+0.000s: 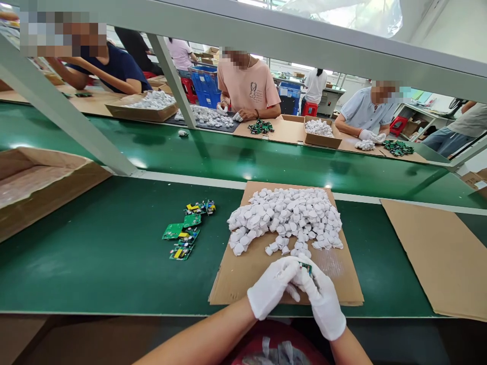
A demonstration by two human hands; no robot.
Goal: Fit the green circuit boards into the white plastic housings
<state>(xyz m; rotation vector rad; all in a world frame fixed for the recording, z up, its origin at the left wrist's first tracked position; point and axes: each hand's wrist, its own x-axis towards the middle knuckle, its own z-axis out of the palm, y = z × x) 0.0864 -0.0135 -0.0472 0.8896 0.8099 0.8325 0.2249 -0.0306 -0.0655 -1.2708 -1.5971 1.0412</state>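
My left hand and my right hand, both in white gloves, meet over the near part of a cardboard sheet. Between their closed fingers is a small green circuit board, mostly hidden by the gloves. Just beyond my fingertips a heap of small white pieces covers the far part of the sheet; what they are exactly I cannot make out. Off to the left, several green circuit boards with yellow parts lie on the green bench top.
An open cardboard box stands at the far left, and another cardboard sheet lies at the right. A metal frame crosses above the bench. Beyond a green belt, several people sit with boards and white pieces; one piece lies on the belt.
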